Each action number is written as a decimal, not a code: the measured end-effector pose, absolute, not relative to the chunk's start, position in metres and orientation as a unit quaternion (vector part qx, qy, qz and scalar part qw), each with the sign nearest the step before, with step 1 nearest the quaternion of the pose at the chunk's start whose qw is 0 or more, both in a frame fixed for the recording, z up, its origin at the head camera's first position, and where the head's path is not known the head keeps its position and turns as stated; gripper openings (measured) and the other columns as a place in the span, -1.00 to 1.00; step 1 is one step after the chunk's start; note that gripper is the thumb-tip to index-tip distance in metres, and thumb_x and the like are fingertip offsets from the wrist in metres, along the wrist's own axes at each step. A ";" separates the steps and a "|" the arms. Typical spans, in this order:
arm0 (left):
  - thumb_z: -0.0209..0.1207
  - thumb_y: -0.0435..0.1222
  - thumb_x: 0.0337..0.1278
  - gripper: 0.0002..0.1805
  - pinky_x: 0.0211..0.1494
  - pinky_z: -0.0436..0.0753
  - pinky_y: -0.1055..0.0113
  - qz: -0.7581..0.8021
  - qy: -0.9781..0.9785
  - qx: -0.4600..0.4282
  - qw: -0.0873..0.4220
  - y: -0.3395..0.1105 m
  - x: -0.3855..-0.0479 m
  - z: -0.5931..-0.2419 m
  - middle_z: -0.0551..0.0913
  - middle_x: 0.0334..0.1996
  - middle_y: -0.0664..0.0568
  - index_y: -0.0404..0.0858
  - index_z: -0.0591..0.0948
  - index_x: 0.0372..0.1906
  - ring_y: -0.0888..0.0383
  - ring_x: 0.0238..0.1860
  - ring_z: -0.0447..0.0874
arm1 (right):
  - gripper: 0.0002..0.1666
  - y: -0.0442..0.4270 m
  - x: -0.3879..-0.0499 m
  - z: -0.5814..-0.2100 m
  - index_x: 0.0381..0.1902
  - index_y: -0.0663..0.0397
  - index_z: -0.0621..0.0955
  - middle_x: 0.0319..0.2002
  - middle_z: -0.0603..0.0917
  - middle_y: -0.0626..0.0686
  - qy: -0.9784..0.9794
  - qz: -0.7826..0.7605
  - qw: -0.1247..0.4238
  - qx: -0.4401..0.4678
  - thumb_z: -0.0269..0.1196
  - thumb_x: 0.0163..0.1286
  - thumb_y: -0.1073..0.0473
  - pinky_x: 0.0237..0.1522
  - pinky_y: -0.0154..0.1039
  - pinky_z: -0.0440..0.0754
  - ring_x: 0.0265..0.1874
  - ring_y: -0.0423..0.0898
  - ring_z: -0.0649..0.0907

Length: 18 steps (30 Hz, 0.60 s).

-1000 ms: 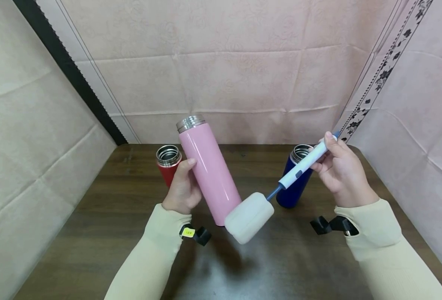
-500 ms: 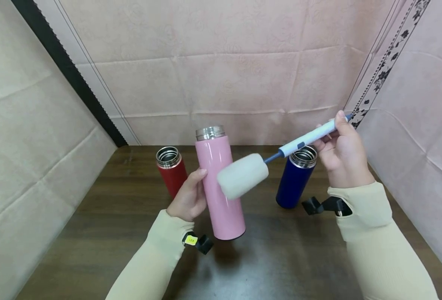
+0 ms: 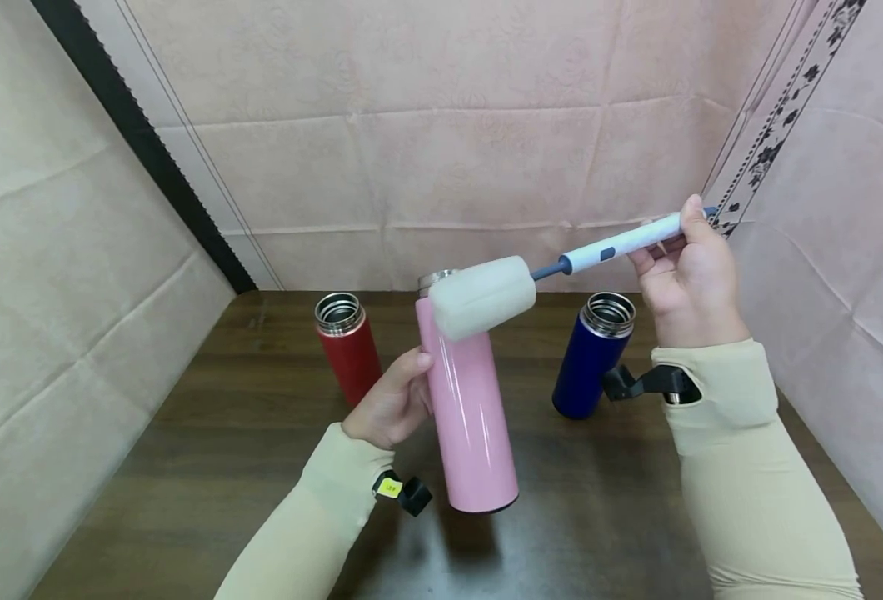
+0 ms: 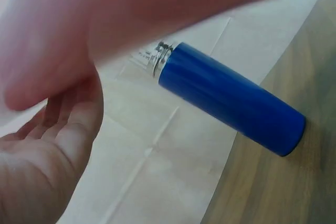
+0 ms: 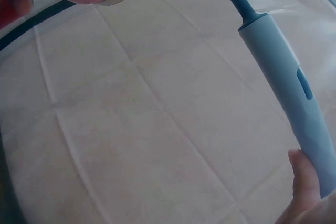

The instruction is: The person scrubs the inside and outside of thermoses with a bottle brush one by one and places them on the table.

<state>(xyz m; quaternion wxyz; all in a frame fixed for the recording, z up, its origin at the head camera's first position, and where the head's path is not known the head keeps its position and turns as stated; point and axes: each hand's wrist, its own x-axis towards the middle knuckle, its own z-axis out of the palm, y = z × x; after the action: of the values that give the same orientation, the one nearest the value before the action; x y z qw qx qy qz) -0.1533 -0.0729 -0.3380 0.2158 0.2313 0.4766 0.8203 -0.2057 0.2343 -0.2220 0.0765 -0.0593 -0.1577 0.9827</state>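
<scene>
Head view: we see the left grip (image 3: 392,402) holding the pink bottle (image 3: 473,425), the right grip (image 3: 690,283) pinching the sponge brush (image 3: 584,257) above the surface (image 3: 584,508).

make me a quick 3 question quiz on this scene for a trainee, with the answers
1. Which hand holds the brush?
2. Pick one. The mouth of the red bottle is: a) capped b) open c) covered by a hand
3. Fill in the colour: the left hand grips the ____ one of the three bottles.

Key:
1. The right hand, by the handle.
2. b
3. Pink; it is the pink bottle.
</scene>
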 end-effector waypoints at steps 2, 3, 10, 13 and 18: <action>0.16 0.03 0.11 -0.49 0.04 0.56 0.29 0.818 0.478 0.242 0.209 -0.069 -0.153 -0.338 0.58 -0.05 0.13 -0.07 0.36 0.11 0.19 -0.01 0.53 | -0.79 0.234 -0.207 -0.225 -0.29 0.10 0.36 -0.46 0.43 0.15 -0.161 0.982 0.071 -0.070 0.14 0.40 0.12 -0.52 -0.02 0.66 -0.48 0.05 0.49; 0.14 0.01 0.11 -0.49 0.05 0.55 0.28 0.818 0.480 0.241 0.205 -0.068 -0.153 -0.337 0.56 -0.04 0.12 -0.07 0.34 0.12 0.18 0.01 0.51 | -0.81 0.234 -0.208 -0.227 -0.28 0.08 0.37 -0.44 0.42 0.13 -0.162 0.982 0.066 -0.077 0.14 0.40 0.12 -0.50 -0.03 0.66 -0.45 0.04 0.49; 0.00 -0.10 0.06 -0.47 0.17 0.38 0.12 0.842 0.491 0.177 0.137 -0.064 -0.156 -0.329 0.45 0.03 0.06 -0.07 0.27 0.18 0.09 0.11 0.34 | -0.89 0.240 -0.206 -0.243 -0.17 -0.05 0.45 -0.28 0.37 0.02 -0.197 0.975 0.021 -0.103 0.14 0.40 0.11 -0.40 -0.09 0.65 -0.21 -0.04 0.43; 0.05 -0.09 0.03 -0.44 0.16 0.39 0.14 0.862 0.474 0.143 0.106 -0.064 -0.159 -0.327 0.43 0.03 0.05 -0.08 0.26 0.18 0.09 0.11 0.32 | -0.90 0.242 -0.202 -0.250 -0.14 -0.10 0.44 -0.27 0.35 0.01 -0.221 0.971 0.008 -0.094 0.11 0.43 0.12 -0.40 -0.13 0.63 -0.23 -0.06 0.40; 0.07 -0.12 0.05 -0.39 0.17 0.46 0.16 0.880 0.455 0.113 0.078 -0.065 -0.164 -0.323 0.39 0.09 0.02 -0.06 0.21 0.25 0.06 0.16 0.31 | -0.91 0.247 -0.189 -0.260 -0.15 -0.04 0.40 -0.30 0.38 0.02 -0.238 0.969 0.008 -0.064 0.09 0.45 0.15 -0.37 -0.15 0.57 -0.29 -0.07 0.41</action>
<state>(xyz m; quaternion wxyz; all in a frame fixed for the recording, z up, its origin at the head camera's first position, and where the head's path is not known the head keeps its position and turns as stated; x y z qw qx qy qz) -0.1636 -0.0653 -0.3230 0.0778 0.1131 0.4552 0.8797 -0.1895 0.2465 -0.2604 0.0080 -0.0636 -0.2382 0.9691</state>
